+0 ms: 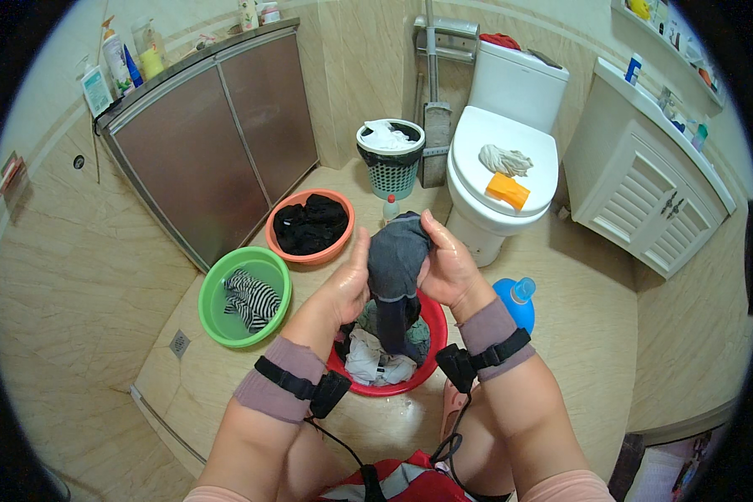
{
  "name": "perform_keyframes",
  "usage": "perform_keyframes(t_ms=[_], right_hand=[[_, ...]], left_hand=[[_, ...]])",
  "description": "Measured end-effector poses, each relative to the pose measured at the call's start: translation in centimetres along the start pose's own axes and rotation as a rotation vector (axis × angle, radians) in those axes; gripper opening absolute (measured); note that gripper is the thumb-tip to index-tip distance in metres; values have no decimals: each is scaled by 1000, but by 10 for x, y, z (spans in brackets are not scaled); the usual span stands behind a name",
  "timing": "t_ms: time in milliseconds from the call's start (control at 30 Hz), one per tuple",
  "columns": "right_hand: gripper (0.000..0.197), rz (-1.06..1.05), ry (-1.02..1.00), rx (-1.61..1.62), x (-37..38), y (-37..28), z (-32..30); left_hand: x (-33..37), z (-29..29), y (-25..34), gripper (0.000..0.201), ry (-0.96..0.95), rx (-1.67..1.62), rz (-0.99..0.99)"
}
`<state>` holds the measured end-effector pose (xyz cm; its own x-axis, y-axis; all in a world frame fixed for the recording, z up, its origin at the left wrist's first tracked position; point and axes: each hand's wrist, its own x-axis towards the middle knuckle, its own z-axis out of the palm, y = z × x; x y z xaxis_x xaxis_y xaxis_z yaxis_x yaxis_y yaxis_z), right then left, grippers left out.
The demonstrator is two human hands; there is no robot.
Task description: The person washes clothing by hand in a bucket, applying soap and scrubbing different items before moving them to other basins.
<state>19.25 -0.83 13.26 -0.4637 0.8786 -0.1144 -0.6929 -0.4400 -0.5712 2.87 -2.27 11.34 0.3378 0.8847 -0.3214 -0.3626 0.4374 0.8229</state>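
Observation:
A dark grey sock [396, 261] is stretched between my two hands, its lower part hanging down into the red basin [383, 391]. My left hand [349, 283] grips its left edge, thumb up along the fabric and fingers hidden behind. On the opposite edge, my right hand [453, 266] holds the sock with its thumb at the top. Both hands look wet. Inside the basin below lie a white garment [365, 358] and grey-green cloth [419, 332]. Beyond the sock stands a small clear bottle [391, 210] with a red cap.
To the left are a green basin [212, 325] with striped cloth in water and an orange basin [349, 237] of black clothes. A blue bottle [517, 311] stands right. Behind are a bin [391, 177] and a toilet [519, 79], its lid bearing a cloth [504, 160] and orange block [508, 192].

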Motion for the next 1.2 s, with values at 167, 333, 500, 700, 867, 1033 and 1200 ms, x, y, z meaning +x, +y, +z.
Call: perform_keyframes(t_ms=[167, 333, 500, 700, 867, 1033, 1200], right_hand=[[30, -21, -120, -14, -12, -9, 2], [25, -27, -94, -270, -24, -16, 11], [25, -197, 82, -587, -20, -20, 2], [21, -247, 204, -697, -18, -33, -8], [21, -243, 193, -665, -11, -35, -23], [26, -42, 64, -427, -22, -37, -6], [30, 39, -63, -501, -27, -35, -5]], left_hand=[[-3, 1, 5, 57, -17, -15, 30], [-6, -5, 12, 43, -42, 29, 116], [-3, -11, 18, 41, 196, 151, 144], [-5, -18, 29, 37, 258, 39, 336], [-9, -12, 34, 40, 219, 3, 360], [-4, -19, 31, 41, 157, -141, 363], [-8, -23, 36, 42, 167, -191, 355]])
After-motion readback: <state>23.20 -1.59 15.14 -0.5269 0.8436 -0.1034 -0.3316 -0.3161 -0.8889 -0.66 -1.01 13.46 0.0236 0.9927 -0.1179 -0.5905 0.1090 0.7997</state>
